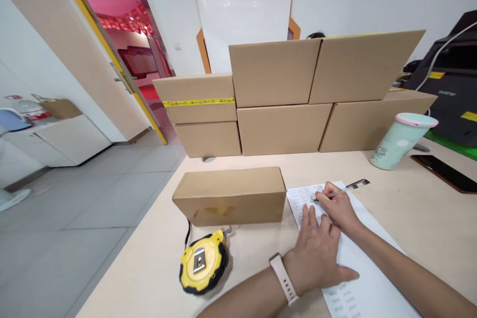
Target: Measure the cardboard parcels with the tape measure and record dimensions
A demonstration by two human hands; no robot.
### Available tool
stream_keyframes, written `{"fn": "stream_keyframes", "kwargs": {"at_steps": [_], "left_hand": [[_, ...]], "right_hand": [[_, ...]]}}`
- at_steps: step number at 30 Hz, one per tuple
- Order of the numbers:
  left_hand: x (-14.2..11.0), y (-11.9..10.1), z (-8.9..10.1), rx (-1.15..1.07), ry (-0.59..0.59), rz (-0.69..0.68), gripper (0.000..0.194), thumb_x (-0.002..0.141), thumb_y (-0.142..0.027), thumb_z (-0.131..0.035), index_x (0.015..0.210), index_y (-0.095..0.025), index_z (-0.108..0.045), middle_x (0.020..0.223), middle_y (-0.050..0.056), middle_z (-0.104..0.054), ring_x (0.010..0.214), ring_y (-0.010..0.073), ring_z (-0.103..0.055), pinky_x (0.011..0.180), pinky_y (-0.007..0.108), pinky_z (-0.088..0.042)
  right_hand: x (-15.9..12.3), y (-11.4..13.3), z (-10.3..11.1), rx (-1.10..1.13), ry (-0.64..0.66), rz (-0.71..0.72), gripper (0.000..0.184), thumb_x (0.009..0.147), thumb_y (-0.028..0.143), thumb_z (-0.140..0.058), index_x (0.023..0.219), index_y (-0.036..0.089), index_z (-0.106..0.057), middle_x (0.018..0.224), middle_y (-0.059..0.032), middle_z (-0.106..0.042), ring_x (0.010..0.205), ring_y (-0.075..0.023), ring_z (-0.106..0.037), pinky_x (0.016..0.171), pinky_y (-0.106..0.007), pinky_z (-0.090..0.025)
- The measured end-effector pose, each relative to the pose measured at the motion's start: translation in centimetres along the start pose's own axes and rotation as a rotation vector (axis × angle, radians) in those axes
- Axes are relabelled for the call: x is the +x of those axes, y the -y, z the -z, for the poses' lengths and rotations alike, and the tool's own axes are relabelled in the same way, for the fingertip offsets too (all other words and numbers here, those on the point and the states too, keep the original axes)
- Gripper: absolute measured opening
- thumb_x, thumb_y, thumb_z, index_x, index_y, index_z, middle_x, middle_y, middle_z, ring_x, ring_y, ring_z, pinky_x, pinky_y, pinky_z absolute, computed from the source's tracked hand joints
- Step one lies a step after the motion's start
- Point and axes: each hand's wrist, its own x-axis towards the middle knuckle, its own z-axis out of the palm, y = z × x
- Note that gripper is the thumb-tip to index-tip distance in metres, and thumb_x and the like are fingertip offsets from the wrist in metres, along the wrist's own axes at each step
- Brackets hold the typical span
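Observation:
A sheet of paper [367,263] with rows of handwriting lies on the table, partly under both hands. My right hand [337,207] grips a pen [348,188], its tip on the upper part of the sheet. Fingers spread, my left hand [316,253] rests flat on the paper just below the pen; a pink watch strap is on that wrist. To the left of the paper sits a long closed cardboard box [231,198]. In front of that box is a yellow and black tape measure [203,262] with a black strap.
Several cardboard boxes [283,129] are stacked along the table's back edge. A mint cup [402,141] and a phone [447,173] are at the right, near a black printer [447,79]. Behind the boxes, the top of a person's head shows. A doorway stands at the left.

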Motion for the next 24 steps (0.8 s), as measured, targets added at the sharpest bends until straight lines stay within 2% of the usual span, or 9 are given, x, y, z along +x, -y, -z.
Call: {"fn": "stream_keyframes", "kwargs": {"at_steps": [17, 24], "left_hand": [[-0.01, -0.11, -0.16, 0.012, 0.003, -0.006, 0.085, 0.078, -0.078, -0.036, 0.121, -0.006, -0.052, 0.127, 0.019, -0.051, 0.134, 0.0481, -0.030, 0.116, 0.058, -0.014], [0.03, -0.19, 0.31, 0.022, 0.031, 0.004, 0.085, 0.077, -0.078, -0.039, 0.120, -0.006, -0.053, 0.126, 0.019, -0.052, 0.134, 0.0471, -0.031, 0.117, 0.057, -0.013]], "right_hand": [[-0.01, 0.37, -0.01, -0.010, -0.032, -0.001, 0.030, 0.067, 0.027, -0.060, 0.052, 0.025, -0.034, 0.049, 0.0075, -0.034, 0.049, -0.0107, -0.034, 0.045, -0.024, -0.029], [0.06, 0.18, 0.12, -0.017, -0.053, -0.009, 0.030, 0.067, 0.027, -0.059, 0.052, 0.024, -0.034, 0.049, 0.0075, -0.035, 0.049, -0.0107, -0.035, 0.046, -0.024, -0.030]]}}
